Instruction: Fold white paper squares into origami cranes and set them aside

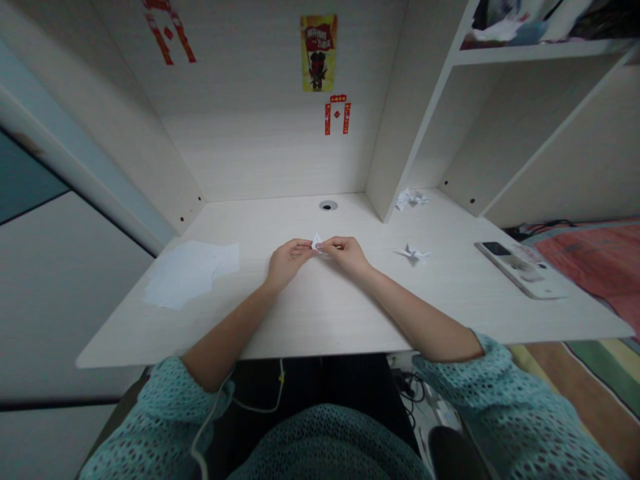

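Between my two hands, a little above the white desk, is a small piece of folded white paper (316,241) with a pointed tip upward. My left hand (291,261) pinches it from the left side. From the right, my right hand (347,253) grips its other edge between thumb and fingers. The fingers cover most of the paper's lower part. A finished-looking folded paper crane (414,254) rests on the desk to the right of my right hand. Off to the left lies a loose spread of white paper sheets (187,273).
More folded white paper pieces (411,199) sit by the shelf divider (425,100). A phone (520,270) lies at the right, near a red cloth (595,257). A round cable hole (329,206) is at the desk's back. A white cable (203,433) hangs by my left sleeve.
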The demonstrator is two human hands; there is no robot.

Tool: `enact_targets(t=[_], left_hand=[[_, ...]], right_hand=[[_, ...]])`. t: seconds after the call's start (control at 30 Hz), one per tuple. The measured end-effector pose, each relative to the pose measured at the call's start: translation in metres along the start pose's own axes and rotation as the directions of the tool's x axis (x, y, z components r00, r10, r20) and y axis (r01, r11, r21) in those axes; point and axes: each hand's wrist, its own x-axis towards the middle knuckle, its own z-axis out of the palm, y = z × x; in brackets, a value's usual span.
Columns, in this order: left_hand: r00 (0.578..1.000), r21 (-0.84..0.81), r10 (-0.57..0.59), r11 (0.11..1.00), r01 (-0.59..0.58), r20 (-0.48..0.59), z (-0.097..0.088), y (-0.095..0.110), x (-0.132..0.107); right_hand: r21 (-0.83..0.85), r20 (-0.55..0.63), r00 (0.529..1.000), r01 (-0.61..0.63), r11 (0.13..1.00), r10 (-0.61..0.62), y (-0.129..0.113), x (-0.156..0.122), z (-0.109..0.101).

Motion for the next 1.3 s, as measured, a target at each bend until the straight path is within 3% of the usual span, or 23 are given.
enact_targets(t=[0.23,0.37,0.6,0.8,1.13,1.3], left_hand=[[0.990,-0.102,-0.091,0.992,0.080,-0.106,-0.003,0.004,0.003],[0.987,-0.101,-0.077,0.993,0.063,-0.140,-0.001,0.000,0.003],[0.985,-0.055,0.049,0.997,-0.059,-0.165,0.001,-0.002,0.002],[0.980,-0.056,0.025,0.998,-0.037,-0.199,0.002,-0.002,0.002],[0.956,-0.108,-0.158,0.985,0.135,-0.245,0.005,0.003,0.000],[0.954,-0.131,-0.187,0.979,0.159,-0.234,0.004,0.003,0.000]], right_hand=[[-0.212,0.111,0.993,0.070,0.975,-0.047,0.000,-0.004,0.001],[-0.156,0.147,0.989,0.038,0.987,-0.015,0.000,-0.006,0.004],[-0.086,0.241,0.968,-0.043,0.995,0.063,0.005,-0.006,0.004],[0.008,0.201,0.977,-0.080,0.997,0.076,0.006,-0.003,0.002],[0.111,0.056,0.991,-0.128,0.986,0.122,-0.002,-0.001,0.003],[0.087,0.034,0.993,-0.113,0.990,0.110,-0.004,-0.001,0.004]])
